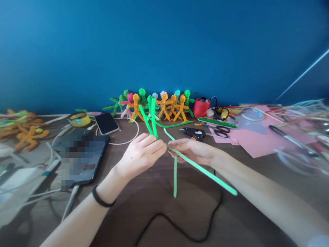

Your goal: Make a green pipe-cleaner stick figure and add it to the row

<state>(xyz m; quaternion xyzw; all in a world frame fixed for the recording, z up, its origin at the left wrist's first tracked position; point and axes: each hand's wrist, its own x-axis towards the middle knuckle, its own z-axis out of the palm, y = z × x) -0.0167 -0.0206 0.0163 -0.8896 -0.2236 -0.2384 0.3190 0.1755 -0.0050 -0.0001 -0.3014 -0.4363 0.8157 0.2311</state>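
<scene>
My left hand (145,152), with a black band on its wrist, is closed round bright green pipe cleaners (153,118) whose two ends stick up above the fingers. Close beside it, my right hand (191,150) pinches mint-green pipe cleaners (205,170). One long mint strand slants down to the right across that hand, and another piece (175,178) hangs straight down. The fingertips of both hands nearly meet, and how the strands join there is hidden. Behind the hands, a row of pipe-cleaner figures (163,106) in orange, green and pink stands against the blue wall.
A glue gun (194,133) and scissors (219,130) lie right of the figures, near a red roll (201,107) and pink paper (253,142). At left are a phone (106,123), a dark tablet (89,161) and orange figures (31,135). A black cable (177,228) curves across the front.
</scene>
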